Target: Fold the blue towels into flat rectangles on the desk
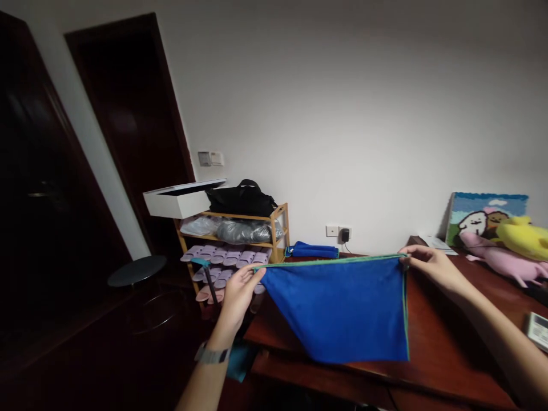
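A blue cloth (342, 311) with a green edge is stretched between my two hands above the table. My left hand (240, 292) pinches its upper left corner between thumb and fingers. At the upper right corner, my right hand (428, 264) holds it in the same kind of pinch. The cloth's top edge is nearly level and taut, and its lower part hangs down in front of the dark red wooden table (445, 342). Behind it, more folded blue cloth (314, 250) lies at the table's back edge.
Left of the table stands a wooden rack (280, 228) with several slippers (233, 255), a black bag (242, 200) and a white box (171, 204). Plush toys (499, 260) and a picture panel (488, 211) sit at right. A round stool (137, 270) is on the floor.
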The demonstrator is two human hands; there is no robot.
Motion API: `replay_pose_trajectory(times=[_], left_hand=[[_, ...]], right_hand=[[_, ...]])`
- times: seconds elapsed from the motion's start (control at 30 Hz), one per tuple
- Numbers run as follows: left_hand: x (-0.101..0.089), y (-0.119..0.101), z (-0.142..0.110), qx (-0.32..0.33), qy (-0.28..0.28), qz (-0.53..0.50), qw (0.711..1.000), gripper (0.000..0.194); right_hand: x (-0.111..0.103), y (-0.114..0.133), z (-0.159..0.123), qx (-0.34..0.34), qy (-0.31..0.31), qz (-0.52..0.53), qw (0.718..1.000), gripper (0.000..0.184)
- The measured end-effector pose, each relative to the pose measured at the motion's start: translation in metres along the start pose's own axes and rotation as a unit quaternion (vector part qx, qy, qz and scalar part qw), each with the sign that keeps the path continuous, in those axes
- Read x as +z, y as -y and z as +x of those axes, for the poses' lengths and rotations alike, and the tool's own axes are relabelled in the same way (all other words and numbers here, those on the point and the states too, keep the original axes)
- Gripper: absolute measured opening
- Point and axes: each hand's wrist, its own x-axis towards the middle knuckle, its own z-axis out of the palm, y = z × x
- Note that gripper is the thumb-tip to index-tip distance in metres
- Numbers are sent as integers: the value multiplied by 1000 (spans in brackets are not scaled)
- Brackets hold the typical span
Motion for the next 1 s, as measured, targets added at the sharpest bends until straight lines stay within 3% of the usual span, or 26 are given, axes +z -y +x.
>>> replay_pose_trajectory(times=[0.27, 0.53, 0.67, 0.83, 1.0], left_hand=[[16, -1, -1, -76, 98, -63, 990, 42], [-4, 9, -14, -112, 157, -62, 979, 37], [-7, 6, -12, -120, 163, -68, 977, 36], [6, 9, -2, -150, 149, -46, 976, 38], [22, 40, 20, -139, 160, -16, 977, 37]], right_hand=[[-8, -24, -54, 44, -29, 33, 998, 61], [-18, -44, -97, 39, -44, 32, 998, 49], [-28, -47, -101, 44, -59, -11, 997, 45], [-35, -69, -96, 76, -58, -43, 994, 46], [-30, -92, -79, 101, -52, -53, 992, 48]])
